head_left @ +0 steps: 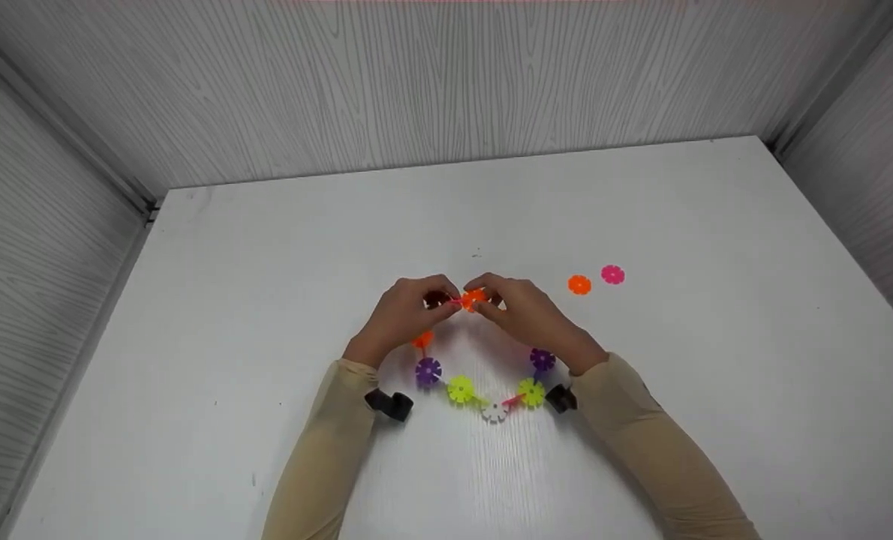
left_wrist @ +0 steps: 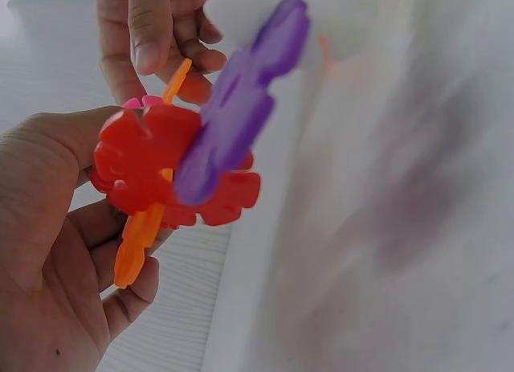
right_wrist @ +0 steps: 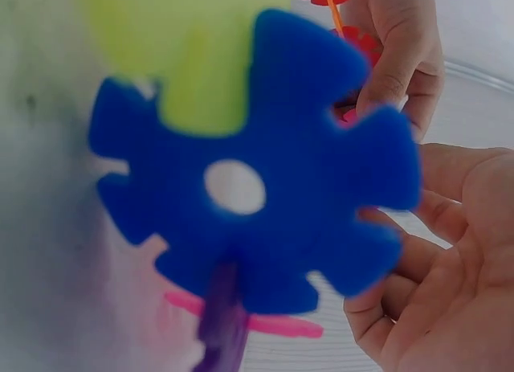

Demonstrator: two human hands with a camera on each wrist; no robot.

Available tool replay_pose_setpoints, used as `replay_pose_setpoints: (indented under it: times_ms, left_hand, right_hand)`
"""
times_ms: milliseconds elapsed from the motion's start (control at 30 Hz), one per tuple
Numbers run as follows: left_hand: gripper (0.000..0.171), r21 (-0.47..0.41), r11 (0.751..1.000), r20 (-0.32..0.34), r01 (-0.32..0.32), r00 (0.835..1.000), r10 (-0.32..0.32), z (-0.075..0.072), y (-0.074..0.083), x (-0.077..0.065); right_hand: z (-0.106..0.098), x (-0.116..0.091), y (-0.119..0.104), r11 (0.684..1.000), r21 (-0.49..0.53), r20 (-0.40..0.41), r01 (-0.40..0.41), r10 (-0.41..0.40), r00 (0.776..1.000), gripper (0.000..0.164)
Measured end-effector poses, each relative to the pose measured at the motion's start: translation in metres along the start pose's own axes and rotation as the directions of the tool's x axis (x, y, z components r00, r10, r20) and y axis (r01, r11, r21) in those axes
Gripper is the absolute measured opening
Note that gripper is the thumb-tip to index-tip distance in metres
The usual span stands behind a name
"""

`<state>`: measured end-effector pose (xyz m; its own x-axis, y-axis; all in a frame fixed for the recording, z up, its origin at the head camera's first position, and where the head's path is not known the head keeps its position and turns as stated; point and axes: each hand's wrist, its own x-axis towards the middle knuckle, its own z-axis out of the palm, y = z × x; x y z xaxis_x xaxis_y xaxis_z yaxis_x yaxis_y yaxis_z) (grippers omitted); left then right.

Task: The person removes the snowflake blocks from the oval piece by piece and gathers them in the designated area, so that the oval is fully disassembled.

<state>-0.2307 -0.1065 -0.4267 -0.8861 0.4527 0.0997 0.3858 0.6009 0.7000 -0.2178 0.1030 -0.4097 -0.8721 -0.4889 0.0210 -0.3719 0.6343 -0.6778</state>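
Observation:
A chain of slotted plastic flower-shaped discs hangs between the hands in a loop. It includes a purple disc (head_left: 428, 372), a yellow-green disc (head_left: 461, 389) and a white disc (head_left: 494, 411). My left hand (head_left: 404, 309) pinches a pink disc (head_left: 455, 301), seen edge-on, beside a dark red disc (head_left: 437, 298). Thumb and forefinger of my right hand (head_left: 530, 313) pinch an orange disc (head_left: 474, 300), which touches the pink one. Red discs (left_wrist: 144, 159) show near the left palm in the left wrist view. A blue disc (right_wrist: 321, 187) largely blocks the right wrist view.
Two loose discs, one orange (head_left: 579, 284) and one pink (head_left: 613, 274), lie on the white table (head_left: 266, 255) beyond the right hand. A wood-grain panel (head_left: 446, 82) rises behind the table. Black straps (head_left: 390, 405) stick out from the wrists.

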Motion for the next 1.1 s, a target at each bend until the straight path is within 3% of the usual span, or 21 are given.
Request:
replay_pose_setpoints:
  times_ms: [367,633,867,1100]
  left_hand:
    - [0.01,-0.004,1.0,-0.003,-0.027,1.0,0.027,0.0,-0.0013,0.0]
    - [0.01,-0.007,1.0,0.013,-0.005,1.0,0.005,-0.0005,-0.0002,0.0004]
    - [0.012,0.006,1.0,0.018,0.006,1.0,-0.006,0.0003,0.0005,0.0007]
    - [0.012,0.076,0.997,0.003,0.014,1.0,-0.014,0.0019,0.0037,-0.0002]
  right_hand:
    - [0.0009,0.0001,0.0011,1.0,0.022,-0.07,-0.007,0.008,0.998,0.021]
    - [0.0009,0.0005,0.0031,0.995,-0.033,0.016,-0.098,0.099,0.995,0.045]
    - [0.0008,0.0012,0.0048,0.994,-0.059,0.024,-0.095,0.097,0.995,0.039]
    - [0.0002,0.0002,0.0072,0.978,-0.21,0.002,-0.014,0.015,1.0,0.036]
